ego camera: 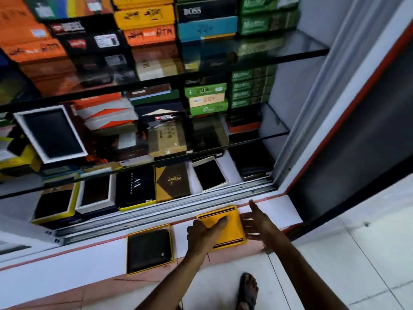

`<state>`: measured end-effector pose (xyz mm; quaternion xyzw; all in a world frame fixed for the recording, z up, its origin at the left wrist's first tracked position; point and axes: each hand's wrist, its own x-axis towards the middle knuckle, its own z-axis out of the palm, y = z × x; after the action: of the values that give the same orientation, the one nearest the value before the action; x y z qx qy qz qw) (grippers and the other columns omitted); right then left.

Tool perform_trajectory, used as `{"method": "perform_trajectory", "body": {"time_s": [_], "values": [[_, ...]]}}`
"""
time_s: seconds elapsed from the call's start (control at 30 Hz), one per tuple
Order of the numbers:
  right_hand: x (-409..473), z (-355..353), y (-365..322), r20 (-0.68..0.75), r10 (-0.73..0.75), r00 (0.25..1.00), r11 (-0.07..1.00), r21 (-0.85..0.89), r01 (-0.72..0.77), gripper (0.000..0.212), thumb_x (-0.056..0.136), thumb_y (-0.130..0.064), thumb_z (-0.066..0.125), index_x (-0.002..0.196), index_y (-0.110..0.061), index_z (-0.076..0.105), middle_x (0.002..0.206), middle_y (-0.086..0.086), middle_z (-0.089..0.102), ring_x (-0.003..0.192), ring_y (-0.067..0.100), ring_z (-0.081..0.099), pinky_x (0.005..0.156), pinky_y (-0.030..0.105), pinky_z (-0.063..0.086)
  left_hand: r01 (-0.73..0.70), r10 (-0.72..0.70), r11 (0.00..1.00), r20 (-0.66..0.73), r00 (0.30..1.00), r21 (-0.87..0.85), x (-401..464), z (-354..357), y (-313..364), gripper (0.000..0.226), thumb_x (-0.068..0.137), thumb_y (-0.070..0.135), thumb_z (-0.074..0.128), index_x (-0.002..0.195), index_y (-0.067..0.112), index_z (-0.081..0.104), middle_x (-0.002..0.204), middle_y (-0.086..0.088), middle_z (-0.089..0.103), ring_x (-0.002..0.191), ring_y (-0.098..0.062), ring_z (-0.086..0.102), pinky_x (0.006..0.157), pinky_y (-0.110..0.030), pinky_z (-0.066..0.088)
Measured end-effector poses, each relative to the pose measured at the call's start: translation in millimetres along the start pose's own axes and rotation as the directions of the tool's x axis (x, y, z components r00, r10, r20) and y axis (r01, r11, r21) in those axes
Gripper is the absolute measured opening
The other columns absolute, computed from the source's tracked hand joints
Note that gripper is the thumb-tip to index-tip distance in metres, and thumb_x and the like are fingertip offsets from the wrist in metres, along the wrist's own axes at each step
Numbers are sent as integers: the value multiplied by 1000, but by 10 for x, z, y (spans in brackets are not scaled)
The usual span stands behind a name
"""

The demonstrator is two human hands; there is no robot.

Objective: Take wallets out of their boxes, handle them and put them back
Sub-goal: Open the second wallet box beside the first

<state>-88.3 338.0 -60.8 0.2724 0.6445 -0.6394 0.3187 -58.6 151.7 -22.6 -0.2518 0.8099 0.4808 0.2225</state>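
Observation:
A yellow box lid [232, 229] with black stripes lies flat on the white ledge [89, 260] in front of the cabinet. My left hand [205, 236] rests on the lid's left part, fingers laid over its top. My right hand [257, 222] is spread open at the lid's right edge, fingertips touching or nearly touching its side. To the left, apart from both hands, an open yellow box [172, 245] holds a dark brown wallet [149, 250] lying flat inside it.
Behind the ledge runs a sliding-door track [178, 209], then glass shelves [257, 137] stacked with several wallet boxes, some open. The cabinet's red-edged frame [335, 130] stands to the right. A sandalled foot [248, 291] is on the tiled floor below.

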Motion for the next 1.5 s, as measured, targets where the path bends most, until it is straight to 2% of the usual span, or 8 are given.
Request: {"method": "perform_trajectory", "body": {"time_s": [0.07,0.2,0.33,0.5,0.87,1.03,1.3,1.5], "values": [[-8,-60,-20,18,12,1000,999,29,-12,73,88,-73,29,95,-13,72,106,11,70,98,29,66,95,44,50,108,-108,994,-44,993,7,5,101,55,125,30,95,57,131,23,48,133,-9,53,127,-33,47,104,-45,43],[-19,-138,-30,111,-3,994,999,48,-2,74,92,-70,25,85,-17,75,92,4,73,93,24,65,85,36,51,211,-201,975,-137,970,68,-124,227,214,136,17,91,65,129,15,43,129,-13,47,126,-35,44,101,-47,43],[-50,-131,33,-27,-35,999,999,34,36,42,95,-45,47,78,-18,74,83,4,73,79,21,67,79,36,52,159,-168,984,-106,980,-83,-103,187,151,96,33,73,77,111,21,62,118,-9,65,108,-26,61,86,-38,52],[-110,-90,84,-173,-408,896,782,-573,246,17,86,-15,64,80,-18,80,80,2,77,71,13,70,68,21,52,33,-71,911,-77,995,-411,-251,-237,-45,34,60,48,72,78,20,74,94,-21,72,92,-37,67,83,-56,56],[-347,-10,-86,-179,-521,835,688,-667,286,10,74,-12,72,66,-13,78,59,1,72,55,11,64,61,25,51,192,-209,811,32,977,-553,-144,-390,-637,30,90,12,63,119,4,64,108,-16,68,96,-31,63,63,-32,50],[-352,164,-145,-221,-478,850,775,-562,290,18,74,3,74,74,-15,69,79,9,78,69,25,76,68,36,64,214,-214,832,60,975,-512,-25,-160,-482,9,85,15,63,87,7,67,101,-21,63,93,-27,56,81,-40,49],[-303,476,25,-109,-459,882,640,-729,243,24,94,-17,57,105,-5,75,110,14,74,103,30,68,86,31,57,203,-204,832,56,977,-516,-37,-211,-353,26,86,36,65,98,13,63,96,-8,69,94,-26,64,81,-38,52],[-288,543,11,-280,-419,864,742,-654,148,41,75,-55,69,98,-21,70,103,11,68,103,29,61,86,38,54,202,-193,814,75,978,-545,-76,-215,-344,32,87,42,61,101,13,62,99,-8,69,94,-24,64,67,-33,50]]}}
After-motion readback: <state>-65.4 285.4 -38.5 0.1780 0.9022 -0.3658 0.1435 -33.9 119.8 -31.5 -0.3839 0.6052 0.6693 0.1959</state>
